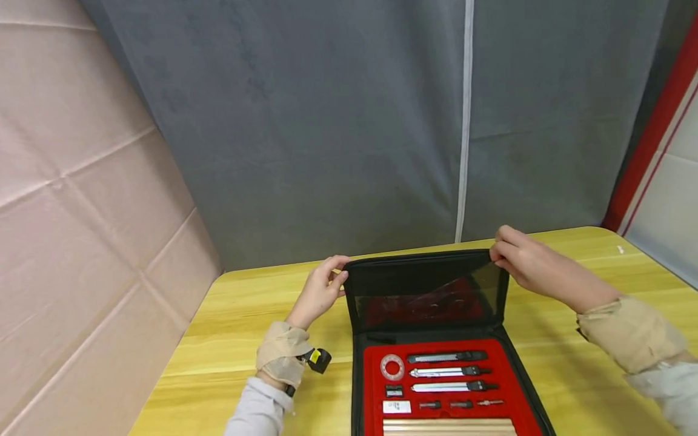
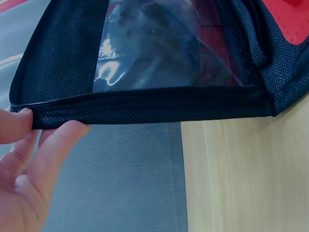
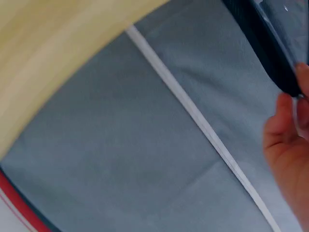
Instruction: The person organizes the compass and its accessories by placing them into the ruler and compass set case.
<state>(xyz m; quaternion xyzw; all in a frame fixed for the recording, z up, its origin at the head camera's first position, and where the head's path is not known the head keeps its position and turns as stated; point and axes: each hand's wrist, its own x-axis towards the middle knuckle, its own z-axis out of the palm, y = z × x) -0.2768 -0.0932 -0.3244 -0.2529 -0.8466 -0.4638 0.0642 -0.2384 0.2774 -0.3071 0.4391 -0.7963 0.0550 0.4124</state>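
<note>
A black zip case [image 1: 357,363] lies open on the table, its lid [image 1: 420,266] raised, with a clear plastic pocket [image 1: 425,303] inside. My left hand [image 1: 319,289] pinches the lid's upper left corner; the left wrist view shows thumb and fingers on its zippered edge [image 2: 159,104]. At the upper right corner my right hand [image 1: 518,257] pinches the lid, only partly visible in the right wrist view. In the red tray [image 1: 373,363] sit metal drawing compasses [image 1: 438,372], a round clear ring [image 1: 392,367], a sharpener [image 1: 394,391], a white eraser [image 1: 396,407] and wooden pencils [image 1: 447,426].
The yellow wooden table [image 1: 240,339] extends to both sides of the case. A grey curtain [image 1: 327,151] with a white strip [image 1: 465,121] hangs behind it. A pale padded wall [image 1: 82,242] stands at the left, and a small white scrap [image 1: 620,249] lies at the right.
</note>
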